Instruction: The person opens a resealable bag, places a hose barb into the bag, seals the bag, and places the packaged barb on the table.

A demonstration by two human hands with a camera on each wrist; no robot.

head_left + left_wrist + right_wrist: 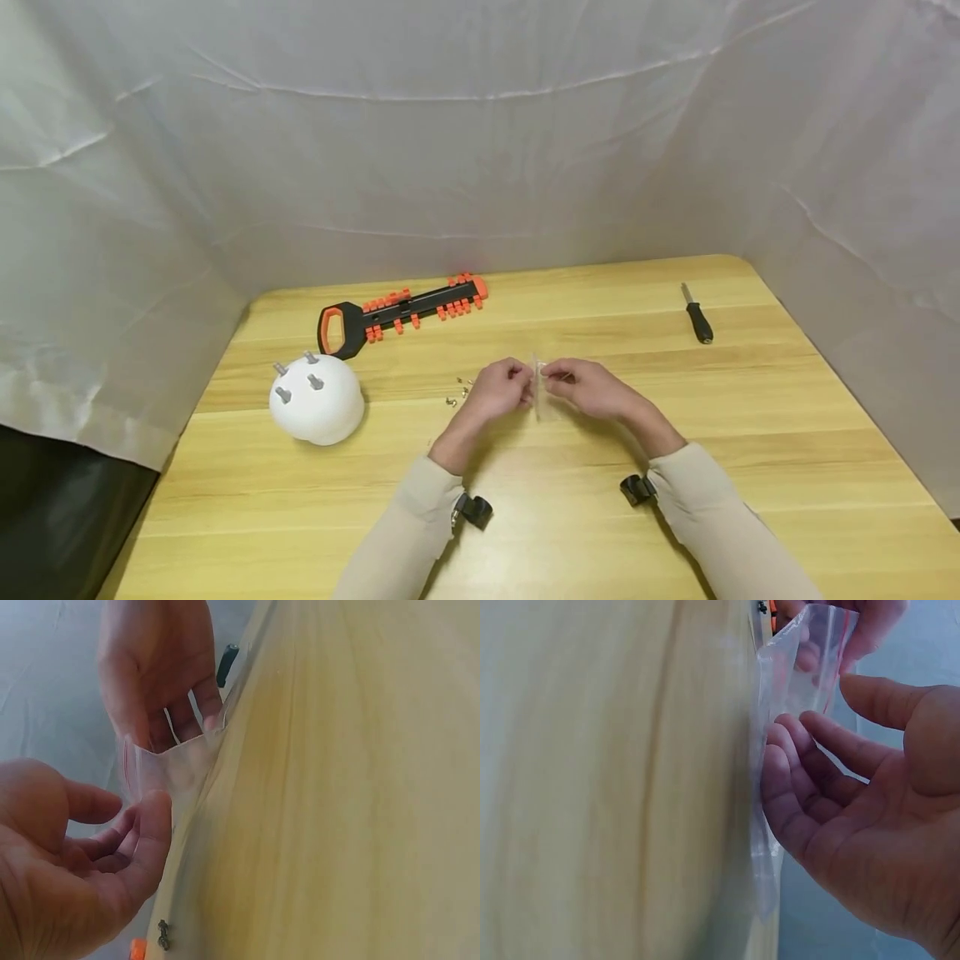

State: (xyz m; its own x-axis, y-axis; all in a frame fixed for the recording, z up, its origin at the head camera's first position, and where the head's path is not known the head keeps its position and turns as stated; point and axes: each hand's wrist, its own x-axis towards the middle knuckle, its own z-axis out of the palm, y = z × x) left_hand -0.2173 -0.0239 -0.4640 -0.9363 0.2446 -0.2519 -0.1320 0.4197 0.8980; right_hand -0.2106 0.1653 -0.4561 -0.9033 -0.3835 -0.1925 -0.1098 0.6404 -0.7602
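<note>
Both hands meet at a small clear plastic zip bag (536, 398) near the middle of the table. My left hand (498, 390) pinches its near side between thumb and fingers. On the opposite side, my right hand (592, 389) holds the bag with curled fingers, its thumb by the upper edge. A red zip line runs along the bag (795, 682) in the right wrist view. Whether anything is inside cannot be told. Several small metal screws (452, 402) lie loose on the wood just left of my left hand.
A white rounded body with grey pegs (322, 408) sits at the left. Behind it lies a long black tool-like piece with an orange-lined handle and orange clips (405, 310). A black-handled screwdriver (699, 323) lies at the back right. Pale cloth walls (480, 167) surround the wooden table (750, 433).
</note>
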